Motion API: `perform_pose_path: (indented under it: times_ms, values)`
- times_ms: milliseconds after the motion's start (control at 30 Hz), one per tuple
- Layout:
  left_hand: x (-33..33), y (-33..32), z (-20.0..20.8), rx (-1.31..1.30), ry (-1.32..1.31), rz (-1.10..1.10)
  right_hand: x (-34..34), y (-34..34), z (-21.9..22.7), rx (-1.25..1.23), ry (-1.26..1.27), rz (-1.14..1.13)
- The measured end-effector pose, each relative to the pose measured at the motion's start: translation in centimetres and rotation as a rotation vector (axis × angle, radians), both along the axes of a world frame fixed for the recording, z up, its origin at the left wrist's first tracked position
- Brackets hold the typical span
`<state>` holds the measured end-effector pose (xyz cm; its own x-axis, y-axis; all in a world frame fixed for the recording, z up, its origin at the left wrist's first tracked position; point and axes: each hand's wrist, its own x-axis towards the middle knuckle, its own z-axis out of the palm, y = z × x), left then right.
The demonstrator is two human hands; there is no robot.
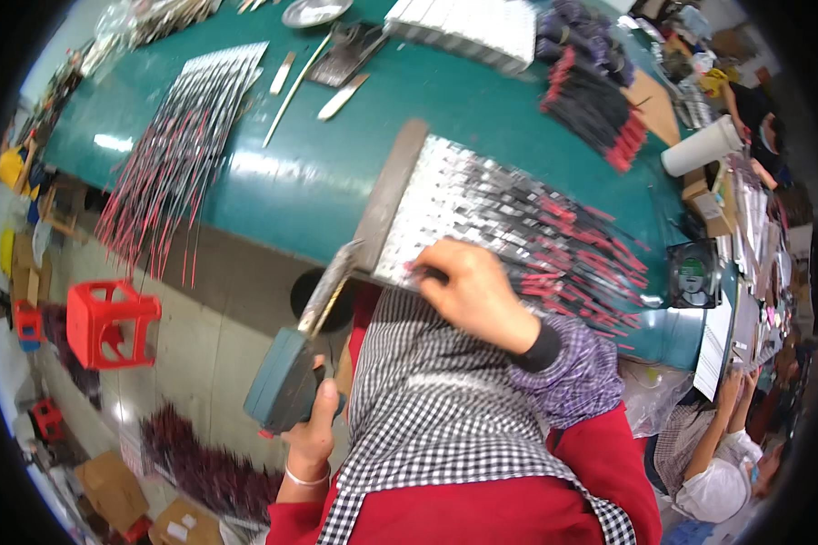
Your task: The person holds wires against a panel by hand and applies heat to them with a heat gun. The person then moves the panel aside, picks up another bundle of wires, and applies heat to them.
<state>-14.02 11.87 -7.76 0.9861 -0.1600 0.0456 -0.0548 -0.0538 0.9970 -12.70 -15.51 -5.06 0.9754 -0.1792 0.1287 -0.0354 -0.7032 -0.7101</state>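
My left hand (316,420) grips a teal pistol-shaped tool (286,380) with a long grey barrel, much like a glue gun. Its tip points up to the table's front edge, close to a grey-brown bar (393,186). Beside the bar lies a white-and-silver sheet (415,211) covered with rows of black wires with red ends (563,250), fanned out to the right. My right hand (477,286) is over the near edge of this sheet, thumb and fingers curled in a pinch. A small red bit shows at the fingertips; what they hold is not clear.
Another batch of red-ended wires (168,150) overhangs the table's left front edge. Farther back lie wooden sticks (344,97), a stack of white sheets (468,27) and a wire bundle (591,113). A red stool (109,322) stands left; a co-worker (713,472) sits at right.
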Motion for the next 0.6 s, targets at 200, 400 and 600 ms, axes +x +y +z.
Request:
perform_pose_path:
  times_ms: [200, 400, 600]
  values:
    - [4.0, -4.4, 0.4, 0.024, -0.117, 0.023, -1.2, -0.7, 1.5, -0.047, -0.040, 0.073]
    - [7.2, -8.1, -2.5, -0.148, -0.179, 0.041, 0.4, -9.0, 5.8, -0.509, -0.203, -0.173]
    - [8.1, -11.8, -1.6, 0.267, -0.522, -0.007, 4.1, -19.3, 1.8, -0.693, -0.160, -0.277]
